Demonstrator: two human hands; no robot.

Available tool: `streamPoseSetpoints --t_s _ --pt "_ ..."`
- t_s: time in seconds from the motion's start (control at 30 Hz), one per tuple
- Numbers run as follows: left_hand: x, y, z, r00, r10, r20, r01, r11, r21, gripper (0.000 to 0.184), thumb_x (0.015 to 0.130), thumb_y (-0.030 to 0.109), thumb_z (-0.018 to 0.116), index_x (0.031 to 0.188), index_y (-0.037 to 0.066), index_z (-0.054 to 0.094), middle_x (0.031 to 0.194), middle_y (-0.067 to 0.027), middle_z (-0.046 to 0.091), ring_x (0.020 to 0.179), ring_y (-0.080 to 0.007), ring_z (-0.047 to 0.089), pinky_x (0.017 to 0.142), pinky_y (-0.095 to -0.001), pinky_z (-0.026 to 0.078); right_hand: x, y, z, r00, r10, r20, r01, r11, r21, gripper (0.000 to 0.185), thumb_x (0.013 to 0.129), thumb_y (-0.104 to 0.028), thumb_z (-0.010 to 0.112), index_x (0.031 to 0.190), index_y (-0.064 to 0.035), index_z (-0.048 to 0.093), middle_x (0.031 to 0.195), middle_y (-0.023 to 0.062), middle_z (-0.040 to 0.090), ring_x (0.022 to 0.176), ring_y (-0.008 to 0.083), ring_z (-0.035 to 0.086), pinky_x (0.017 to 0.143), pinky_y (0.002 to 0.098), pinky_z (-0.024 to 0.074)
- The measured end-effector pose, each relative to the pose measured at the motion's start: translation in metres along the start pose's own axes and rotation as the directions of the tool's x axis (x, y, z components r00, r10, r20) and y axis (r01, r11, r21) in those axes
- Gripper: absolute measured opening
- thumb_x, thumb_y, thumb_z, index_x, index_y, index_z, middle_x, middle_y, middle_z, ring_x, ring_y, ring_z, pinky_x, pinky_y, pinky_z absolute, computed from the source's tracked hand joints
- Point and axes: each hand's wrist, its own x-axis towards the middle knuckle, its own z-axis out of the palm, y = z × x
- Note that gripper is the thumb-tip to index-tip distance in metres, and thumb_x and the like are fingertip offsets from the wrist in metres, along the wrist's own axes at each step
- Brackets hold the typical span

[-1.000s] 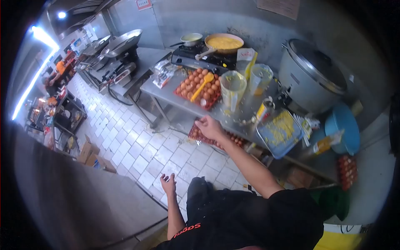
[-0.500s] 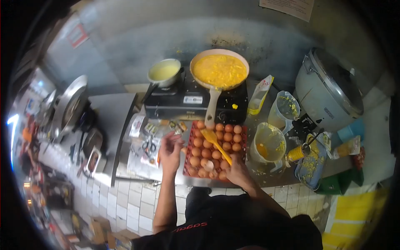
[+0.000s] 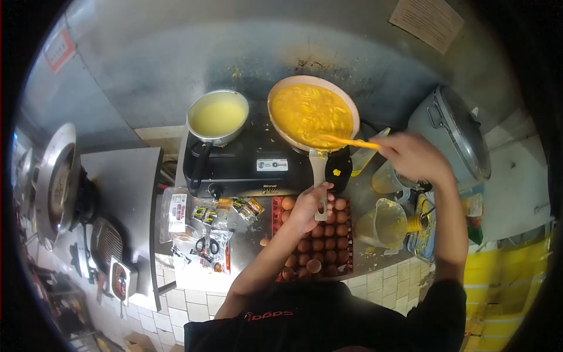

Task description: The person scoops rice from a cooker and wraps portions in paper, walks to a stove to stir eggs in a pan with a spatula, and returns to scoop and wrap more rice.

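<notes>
My left hand is closed round the pale handle of a frying pan on the right burner of the gas stove. Yellow, partly set egg fills the pan. In my closed right hand is a yellow spatula, held level over the pan's near rim with its blade in the egg. Below the pan handle lies a red tray of brown eggs, partly covered by my left hand and forearm. One broken shell rests among them.
A saucepan of pale yellow liquid sits on the left burner. Seasoning packets and scissors lie left of the eggs. To the right are plastic jugs and a large rice cooker. A wok stands far left.
My left hand has gone from open above the counter to gripping the pan handle. My right hand has carried the spatula from above the eggs up and right, into the pan.
</notes>
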Motion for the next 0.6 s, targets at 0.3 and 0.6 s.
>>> streamPoseSetpoints --t_s 0.3,0.6 --pt "-0.004 -0.004 0.018 0.992 0.059 -0.108 -0.062 0.998 -0.025 0.020 0.097 0.027 0.057 0.102 0.008 0.051 0.073 0.0003 0.047 0.054 -0.0084 0.040 0.046 -0.0232 0.033 0.172 -0.017 0.086 0.979 0.150 0.135 -0.101 0.943 -0.316 0.028 0.077 -0.012 0.054 0.094 0.0003 0.072 0.097 0.0249 0.068 0.095 0.0380 0.067 0.084 0.0454 0.0528" --pt "-0.008 -0.003 0.019 0.994 0.037 -0.102 -0.043 0.998 -0.056 0.019 0.097 0.026 0.057 0.102 0.009 0.051 0.073 0.0007 0.046 0.055 -0.0089 0.040 0.046 -0.0227 0.033 0.249 0.056 -0.022 0.924 0.168 0.344 -0.018 0.916 -0.400 0.032 0.084 -0.025 0.051 0.097 -0.0040 0.072 0.075 0.0160 0.069 0.064 0.0252 0.066 0.060 0.0422 0.0498"
